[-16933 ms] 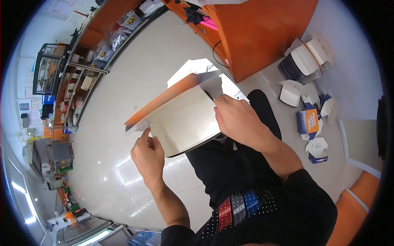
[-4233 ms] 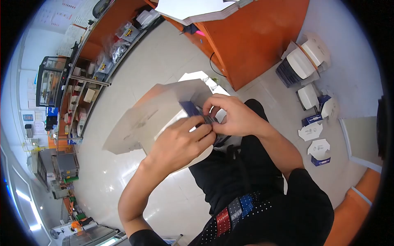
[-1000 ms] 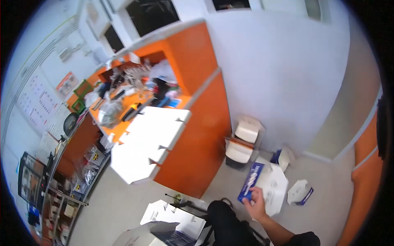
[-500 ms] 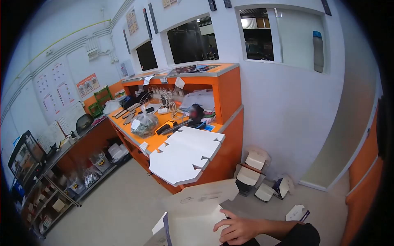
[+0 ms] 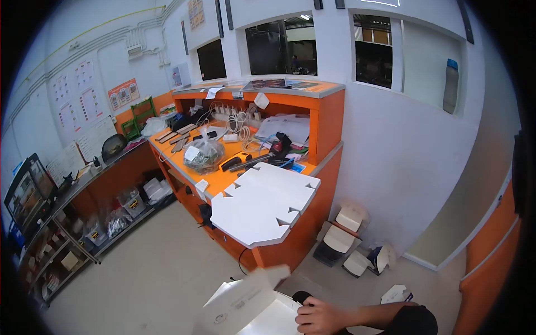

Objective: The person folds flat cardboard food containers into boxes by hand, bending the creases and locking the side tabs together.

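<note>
My right hand (image 5: 322, 316) comes in from the lower right in a dark sleeve, its fingers curled over the side wall of a white cardboard box (image 5: 274, 315). The box's lid flap (image 5: 243, 304) stands raised and is smeared by motion. Faint print shows on the flap. Just beyond my fingers is a small dark shape (image 5: 301, 296) that I cannot make out. The box's near part lies below the frame edge. My left hand is out of view.
A flat white cardboard sheet (image 5: 268, 204) overhangs the corner of the orange workbench (image 5: 329, 128). On the bench are a bag of parts (image 5: 204, 153), a yellow-black tool (image 5: 235, 162) and cables. Several folded boxes (image 5: 340, 237) lie by the wall; a scrap of board (image 5: 395, 294) lies nearby.
The view has shifted, so the bench sits further right. The box's lid flap has swung left and up over the box. My right hand's fingers, earlier spread on the side wall, are now more curled.
</note>
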Demonstrator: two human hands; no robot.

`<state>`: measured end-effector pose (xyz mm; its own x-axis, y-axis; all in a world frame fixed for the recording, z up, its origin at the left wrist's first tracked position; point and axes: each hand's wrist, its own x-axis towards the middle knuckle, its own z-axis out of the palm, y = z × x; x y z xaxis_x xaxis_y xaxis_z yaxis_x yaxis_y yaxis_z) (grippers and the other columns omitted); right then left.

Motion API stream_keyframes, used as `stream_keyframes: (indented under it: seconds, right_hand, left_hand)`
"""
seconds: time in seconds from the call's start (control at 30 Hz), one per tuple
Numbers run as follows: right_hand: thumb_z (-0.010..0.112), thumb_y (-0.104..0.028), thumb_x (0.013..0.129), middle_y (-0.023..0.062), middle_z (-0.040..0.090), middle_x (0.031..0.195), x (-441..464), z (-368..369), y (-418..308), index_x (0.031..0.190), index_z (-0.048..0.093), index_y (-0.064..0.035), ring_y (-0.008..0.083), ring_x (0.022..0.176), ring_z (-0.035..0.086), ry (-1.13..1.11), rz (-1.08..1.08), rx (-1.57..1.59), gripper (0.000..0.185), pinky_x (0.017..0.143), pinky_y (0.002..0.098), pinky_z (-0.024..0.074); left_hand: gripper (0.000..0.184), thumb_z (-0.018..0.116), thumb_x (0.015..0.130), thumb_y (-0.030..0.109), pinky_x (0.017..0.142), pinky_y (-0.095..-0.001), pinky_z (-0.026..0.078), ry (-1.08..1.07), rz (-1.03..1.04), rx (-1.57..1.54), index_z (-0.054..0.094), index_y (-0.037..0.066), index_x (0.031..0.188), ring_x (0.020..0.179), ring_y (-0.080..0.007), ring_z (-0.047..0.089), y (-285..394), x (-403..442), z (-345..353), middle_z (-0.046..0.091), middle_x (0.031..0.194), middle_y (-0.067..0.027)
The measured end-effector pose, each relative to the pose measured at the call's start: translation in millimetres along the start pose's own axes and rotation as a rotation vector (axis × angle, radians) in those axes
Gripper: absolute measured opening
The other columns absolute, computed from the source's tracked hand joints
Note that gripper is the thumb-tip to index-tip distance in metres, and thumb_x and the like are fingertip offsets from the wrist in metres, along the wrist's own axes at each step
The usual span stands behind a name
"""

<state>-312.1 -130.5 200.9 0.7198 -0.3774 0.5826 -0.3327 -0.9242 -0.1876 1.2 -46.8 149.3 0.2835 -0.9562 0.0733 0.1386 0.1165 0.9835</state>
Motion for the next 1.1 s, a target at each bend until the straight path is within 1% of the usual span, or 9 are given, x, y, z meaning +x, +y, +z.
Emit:
stream_keyframes:
  seconds: [0.2,0.23,0.33,0.4,0.47,0.6,0.63,0.77,1.1]
  right_hand:
    - [0.067,-0.019,0.079,0.0013,0.057,0.089,29.0,10.6,-14.5,0.080,0.065,-0.0106,0.0197,0.101,0.059,-0.424,0.083,-0.060,0.009,0.088,0.0414,0.0455]
    - [0.063,-0.025,0.074,0.0022,0.053,0.084,29.6,16.0,-11.7,0.073,0.060,-0.0110,0.0202,0.088,0.055,-0.246,-0.005,-0.043,0.015,0.074,0.0344,0.0413]
    - [0.064,-0.024,0.076,0.0046,0.058,0.090,29.2,11.9,-20.3,0.076,0.063,-0.0104,0.0224,0.098,0.059,-0.194,-0.019,-0.005,0.014,0.080,0.0386,0.0468]
    - [0.066,-0.022,0.075,0.0069,0.063,0.098,23.9,7.7,-22.9,0.077,0.064,-0.0087,0.0245,0.107,0.061,-0.191,-0.034,0.036,0.014,0.083,0.0414,0.0492]
    - [0.072,-0.017,0.071,0.0089,0.065,0.107,24.9,5.3,-26.2,0.080,0.065,-0.0077,0.0276,0.115,0.061,-0.165,-0.001,0.048,0.015,0.087,0.0439,0.0505]
    - [0.072,-0.005,0.062,0.0172,0.055,0.132,15.5,24.2,-15.0,0.102,0.069,-0.0072,0.0387,0.130,0.051,0.028,0.193,0.172,0.040,0.106,0.0504,0.0453]
    - [0.070,-0.004,0.064,0.0217,0.047,0.142,8.2,33.2,-9.3,0.127,0.062,-0.0049,0.0428,0.135,0.045,0.053,0.251,0.269,0.064,0.113,0.0505,0.0401]
    - [0.072,-0.005,0.069,0.0281,0.037,0.155,-7.2,53.9,-11.9,0.157,0.028,0.0005,0.0468,0.144,0.037,0.001,0.470,0.585,0.099,0.120,0.0481,0.0324]
    - [0.076,-0.006,0.067,0.0250,0.037,0.158,-5.3,50.8,-12.6,0.155,0.034,0.0015,0.0429,0.146,0.039,-0.018,0.425,0.592,0.098,0.120,0.0441,0.0336]
  left_hand:
    - [0.055,0.054,0.105,0.023,0.108,-0.0440,0.042,0.092,0.122,0.485,0.043,-0.010,0.147,0.128,-0.0340,0.056,50.6,-9.9,40.3,0.055,0.142,-0.0261]
    - [0.052,0.055,0.101,0.017,0.100,-0.0421,0.045,0.106,0.193,0.515,0.047,-0.012,0.143,0.121,-0.0322,0.060,43.3,-6.6,38.6,0.059,0.135,-0.0264]
    - [0.045,0.060,0.089,-0.003,0.076,-0.0362,0.055,0.150,0.350,0.634,0.057,-0.016,0.133,0.098,-0.0265,0.071,12.2,-13.4,19.7,0.071,0.116,-0.0274]
    - [0.046,0.060,0.086,-0.003,0.086,-0.0405,0.055,0.169,0.155,0.705,0.058,-0.011,0.132,0.102,-0.0375,0.069,27.5,-23.3,16.1,0.068,0.116,-0.0276]
    - [0.047,0.060,0.086,-0.005,0.075,-0.0390,0.054,0.181,0.171,0.872,0.059,-0.008,0.133,0.090,-0.0350,0.068,34.9,-27.9,15.5,0.069,0.113,-0.0240]
    - [0.045,0.059,0.091,-0.003,0.065,-0.0328,0.056,0.237,-0.067,0.911,0.057,-0.008,0.136,0.090,-0.0267,0.069,49.6,-32.4,30.6,0.068,0.120,-0.0214]
    - [0.045,0.059,0.091,-0.004,0.064,-0.0327,0.057,0.264,-0.053,0.933,0.057,-0.007,0.136,0.090,-0.0264,0.069,45.7,-32.0,27.6,0.068,0.120,-0.0209]
    - [0.045,0.058,0.090,-0.006,0.061,-0.0315,0.058,0.322,-0.046,0.869,0.058,-0.006,0.135,0.087,-0.0252,0.069,37.9,-37.4,28.2,0.066,0.116,-0.0192]
    - [0.049,0.063,0.084,-0.005,0.065,-0.0336,0.059,0.349,-0.070,0.983,0.061,-0.003,0.133,0.086,-0.0258,0.069,45.4,-47.2,30.6,0.065,0.116,-0.0166]
